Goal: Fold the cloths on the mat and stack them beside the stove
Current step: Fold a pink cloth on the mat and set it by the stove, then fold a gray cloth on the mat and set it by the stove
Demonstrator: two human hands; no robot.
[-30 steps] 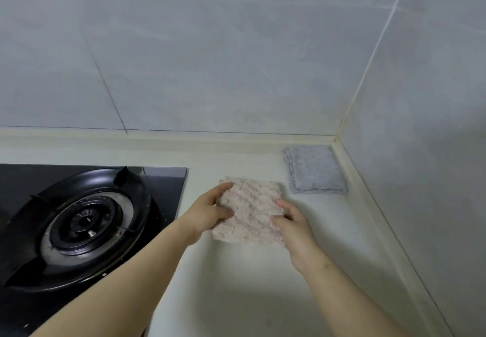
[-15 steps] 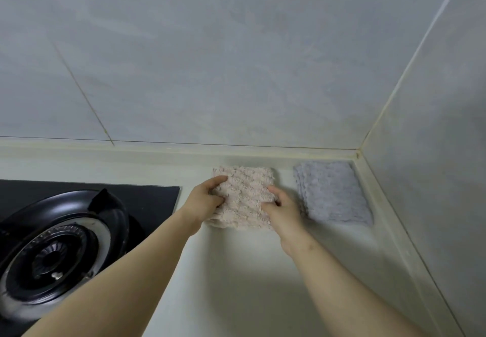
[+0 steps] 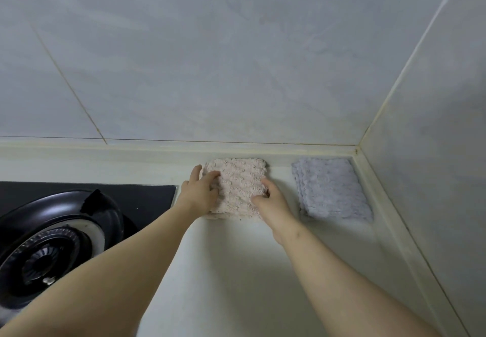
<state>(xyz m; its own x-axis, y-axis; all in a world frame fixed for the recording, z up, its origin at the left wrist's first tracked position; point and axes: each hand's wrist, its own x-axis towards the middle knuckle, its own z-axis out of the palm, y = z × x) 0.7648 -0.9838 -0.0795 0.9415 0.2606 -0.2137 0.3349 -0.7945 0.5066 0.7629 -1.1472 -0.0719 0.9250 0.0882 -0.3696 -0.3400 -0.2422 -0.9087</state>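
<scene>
Left grip (image 3: pixel 200 195), right grip (image 3: pixel 271 203) pinch pink cloth (image 3: pixel 238 178).

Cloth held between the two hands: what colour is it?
Pale pink cloth with a bumpy weave; the head view shows it.

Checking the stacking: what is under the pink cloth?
Only countertop shows around the pink cloth, which sits apart from the grey cloth. What lies directly beneath is covered.

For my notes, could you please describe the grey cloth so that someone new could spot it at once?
From the stove, follow the counter to its far right corner. The grey cloth lies folded right in that corner. Unlike the pink cloth beside it, gripped by the left hand and right hand, it lies untouched.
</scene>
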